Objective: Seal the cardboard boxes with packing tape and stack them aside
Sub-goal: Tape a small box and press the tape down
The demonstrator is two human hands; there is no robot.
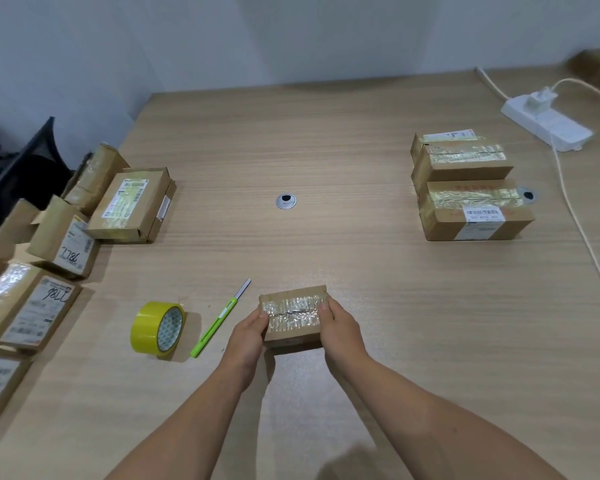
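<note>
A small cardboard box (pixel 293 311) with old clear tape over its top seam sits near the table's front middle. My left hand (pixel 248 336) grips its left side and my right hand (pixel 340 332) grips its right side, thumbs on top. A yellow roll of packing tape (pixel 157 330) stands on edge to the left of the box. Between the roll and my left hand lies a green utility knife (pixel 219 322) with its blade out. Two taped boxes (pixel 465 188) sit side by side at the right. Several other boxes (pixel 66 233) are grouped along the left edge.
The wooden table (pixel 326 150) has a round cable grommet (pixel 286 201) in its middle. A white power strip (pixel 548 124) with a plug and a cable running down the right edge lies at the back right. A dark mesh object (pixel 18 171) stands at the far left.
</note>
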